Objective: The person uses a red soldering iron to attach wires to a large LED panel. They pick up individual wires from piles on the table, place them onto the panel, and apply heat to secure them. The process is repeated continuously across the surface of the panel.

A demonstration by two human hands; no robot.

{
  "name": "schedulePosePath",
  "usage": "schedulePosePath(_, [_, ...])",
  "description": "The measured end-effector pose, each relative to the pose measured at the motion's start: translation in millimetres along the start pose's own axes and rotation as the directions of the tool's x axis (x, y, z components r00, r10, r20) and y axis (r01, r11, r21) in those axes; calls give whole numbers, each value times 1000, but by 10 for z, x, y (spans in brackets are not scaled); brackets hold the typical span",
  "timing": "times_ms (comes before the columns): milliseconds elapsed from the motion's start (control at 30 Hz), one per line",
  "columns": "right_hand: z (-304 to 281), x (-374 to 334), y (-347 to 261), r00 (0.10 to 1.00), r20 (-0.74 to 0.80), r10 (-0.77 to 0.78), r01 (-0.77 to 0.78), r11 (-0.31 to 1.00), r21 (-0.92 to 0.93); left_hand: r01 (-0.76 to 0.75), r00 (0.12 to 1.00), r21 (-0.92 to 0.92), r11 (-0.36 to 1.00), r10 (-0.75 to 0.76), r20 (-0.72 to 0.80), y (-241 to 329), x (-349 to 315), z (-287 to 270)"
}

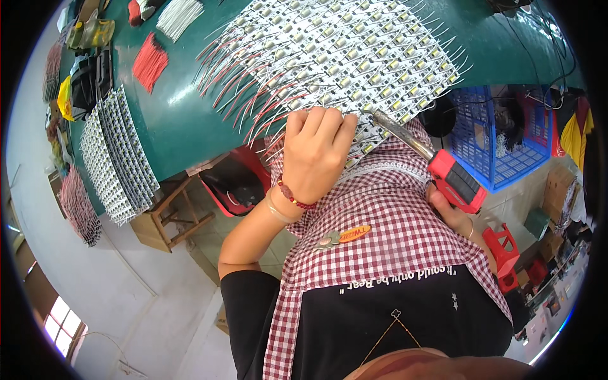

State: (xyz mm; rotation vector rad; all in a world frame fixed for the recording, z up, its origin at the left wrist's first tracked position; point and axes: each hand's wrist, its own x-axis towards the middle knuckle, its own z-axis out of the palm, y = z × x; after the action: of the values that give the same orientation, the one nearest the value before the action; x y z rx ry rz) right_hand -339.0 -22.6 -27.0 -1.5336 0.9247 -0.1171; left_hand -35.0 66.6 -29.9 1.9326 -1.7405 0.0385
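Observation:
A large white panel of small circuit boards (354, 54) with yellowish components lies on the table in front of me. Thin red and white wires (244, 101) stick out along its left side, and white ones along its right. My left hand (318, 149) rests at the panel's near edge, fingers curled down and pressed together; what they pinch is hidden beneath them. In my right hand (444, 209) is a soldering iron (455, 182) with a red and black handle. Its metal barrel points up and left, the tip at the panel just right of my left fingers.
On the green table (183, 126) lie a bundle of red wires (150, 62) and a bundle of white wires (180, 18). More board strips (120, 155) lie at the left edge. A blue plastic crate (472, 136) stands at the right, a red stool (237, 180) beneath the table.

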Motion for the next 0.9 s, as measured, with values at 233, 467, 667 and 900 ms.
schedulePosePath(233, [23,6,49,997,-13,-77,76,994,-73,-42,999,31,999,42,0,20,-39,30])
schedulePosePath(467, [32,9,-7,996,-19,-92,91,994,-65,0,999,-4,1000,0,-32,53,-37,43])
schedulePosePath(667, [10,0,33,992,-4,-126,125,988,-93,-11,1000,40,999,11,-21,54,-17,20])
schedulePosePath(900, [58,46,-71,996,-18,-87,85,993,-86,-14,1000,81,997,15,-8,63,-9,5])
